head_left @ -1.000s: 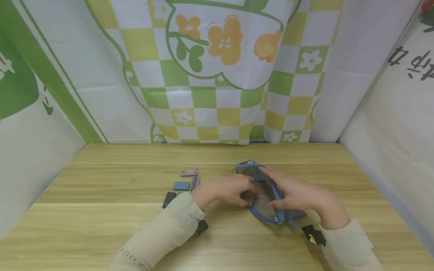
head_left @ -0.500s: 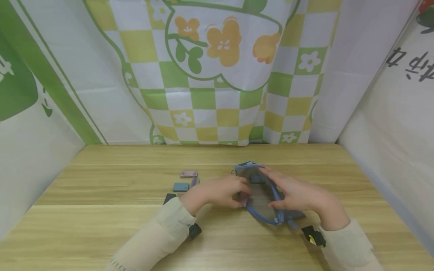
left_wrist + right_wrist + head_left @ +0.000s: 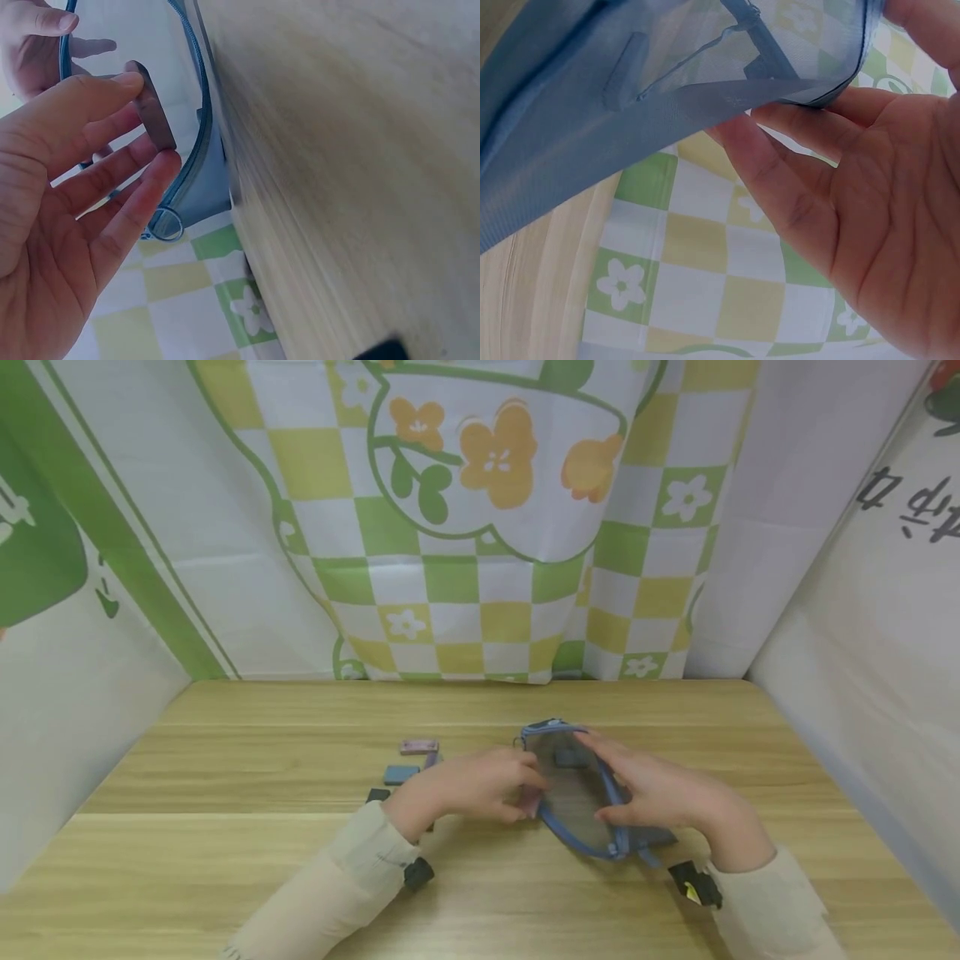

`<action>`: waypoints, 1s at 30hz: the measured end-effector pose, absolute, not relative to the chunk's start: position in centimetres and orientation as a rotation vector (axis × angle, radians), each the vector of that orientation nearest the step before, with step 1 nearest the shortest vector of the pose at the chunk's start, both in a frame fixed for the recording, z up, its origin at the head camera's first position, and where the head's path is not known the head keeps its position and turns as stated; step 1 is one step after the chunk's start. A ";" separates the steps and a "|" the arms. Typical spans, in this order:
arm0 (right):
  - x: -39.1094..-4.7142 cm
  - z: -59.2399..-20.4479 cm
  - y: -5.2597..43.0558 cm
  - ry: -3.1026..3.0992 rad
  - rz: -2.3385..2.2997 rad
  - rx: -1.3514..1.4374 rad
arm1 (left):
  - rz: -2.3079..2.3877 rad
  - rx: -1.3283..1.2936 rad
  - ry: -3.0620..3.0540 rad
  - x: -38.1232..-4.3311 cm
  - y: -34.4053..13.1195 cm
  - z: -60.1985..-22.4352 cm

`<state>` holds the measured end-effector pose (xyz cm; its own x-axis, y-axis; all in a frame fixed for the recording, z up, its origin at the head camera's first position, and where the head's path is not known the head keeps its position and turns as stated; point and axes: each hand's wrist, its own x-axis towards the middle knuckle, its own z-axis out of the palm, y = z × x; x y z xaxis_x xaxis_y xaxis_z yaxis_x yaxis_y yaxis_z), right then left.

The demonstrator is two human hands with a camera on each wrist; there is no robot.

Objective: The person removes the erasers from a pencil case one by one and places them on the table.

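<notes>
My left hand (image 3: 476,787) pinches a small pink block (image 3: 530,802) between thumb and fingers at the left rim of a blue mesh zip pouch (image 3: 573,842). In the left wrist view the block (image 3: 155,112) looks dark and flat, its kind unclear. My right hand (image 3: 667,787) holds the pouch's right rim, with fingers and thumb spread along it, and the mouth gapes. Inside the pouch lies a small dark-blue block (image 3: 570,758); the right wrist view shows a block shape (image 3: 626,71) through the mesh.
Left of my left hand lie a pink block (image 3: 418,747), a blue block (image 3: 401,774), a purple block (image 3: 432,761) and a black block (image 3: 378,795), partly covered by the wrist. A checkered curtain (image 3: 480,618) hangs behind the wooden table (image 3: 262,752).
My left hand has drawn back to the left from inside the pouch's mouth to its rim, still pinching the pink block. The right hand and pouch have stayed nearly still.
</notes>
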<state>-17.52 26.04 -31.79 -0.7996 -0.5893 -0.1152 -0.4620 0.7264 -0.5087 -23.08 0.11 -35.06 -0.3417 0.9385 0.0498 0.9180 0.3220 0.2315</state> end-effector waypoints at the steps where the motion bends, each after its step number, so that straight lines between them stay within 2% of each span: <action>1: -17.5 -31.8 26.0 2.661 -0.680 -0.825 | 0.340 1.755 2.474 -23.1 0.0 -35.0; 30: -17.7 -31.8 26.1 2.651 -0.679 -0.803 | 0.442 1.692 2.504 -22.6 -3.3 -34.4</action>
<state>-17.67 26.06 -31.76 -0.8031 -0.5805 -0.1345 -0.4444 0.7339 -0.5137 -22.58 -3.29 -34.40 -0.3835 0.9193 0.0879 0.8939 0.3456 0.2854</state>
